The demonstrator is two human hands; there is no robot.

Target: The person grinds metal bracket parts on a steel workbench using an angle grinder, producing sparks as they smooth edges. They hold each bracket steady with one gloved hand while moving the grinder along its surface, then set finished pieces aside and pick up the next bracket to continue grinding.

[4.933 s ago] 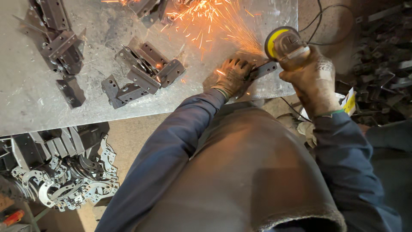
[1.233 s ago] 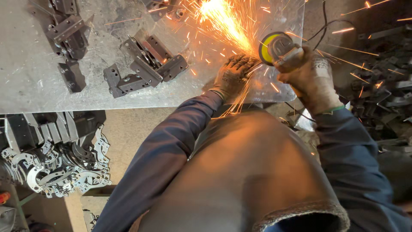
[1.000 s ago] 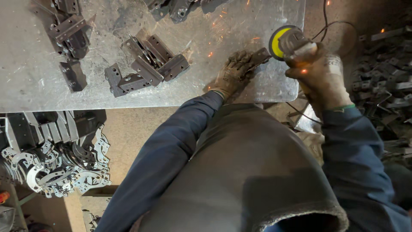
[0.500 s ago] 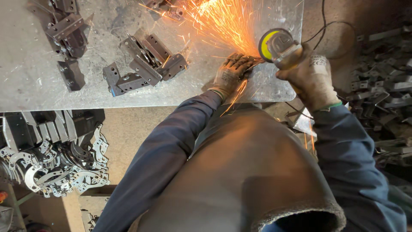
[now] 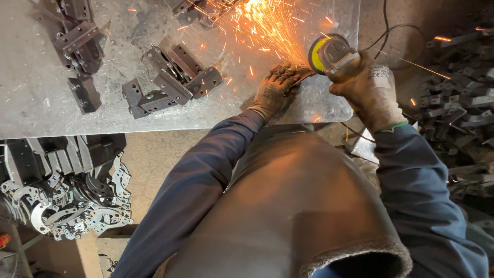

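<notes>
Your right hand (image 5: 368, 92) grips the angle grinder (image 5: 329, 54) tight so it can't jump. Your left hand (image 5: 272, 90) presses flat on a small metal piece (image 5: 298, 77) at the steel table (image 5: 41, 103) edge, holding it steady under the sparks (image 5: 262, 23).

1. Left hand (image 5: 274, 88): gloved, palm down, fingers spread forward, arm extended with blue sleeve.
2. Right hand (image 5: 366, 91): gloved, fingers curled in a closed grip, wrist bent inward, elbow out.
</notes>
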